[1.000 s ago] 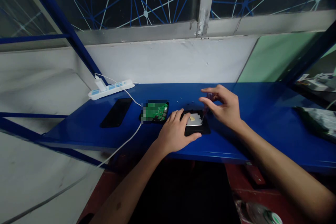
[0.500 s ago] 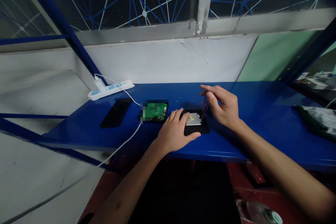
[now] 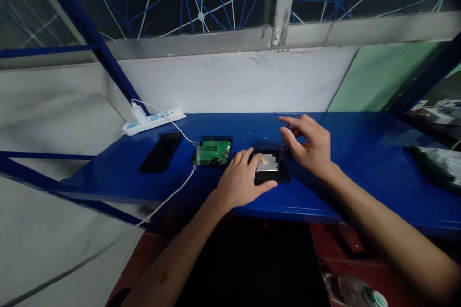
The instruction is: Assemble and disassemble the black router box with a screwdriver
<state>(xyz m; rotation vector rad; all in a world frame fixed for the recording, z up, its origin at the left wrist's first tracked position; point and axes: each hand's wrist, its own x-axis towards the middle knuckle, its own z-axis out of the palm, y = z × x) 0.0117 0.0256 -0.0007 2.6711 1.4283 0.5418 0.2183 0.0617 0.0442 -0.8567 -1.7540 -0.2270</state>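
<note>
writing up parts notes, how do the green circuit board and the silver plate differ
The green circuit board is green with small components; the silver plate is bare metal-looking with a yellowish patch. The left hand has a fingertip over the silver plate's left side, while the green circuit board has no hand on it. Both sit above the blue table.

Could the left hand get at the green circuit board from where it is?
Probably yes: the left hand, on the black casing, is close beside the green circuit board, with nothing visible between them.
</note>
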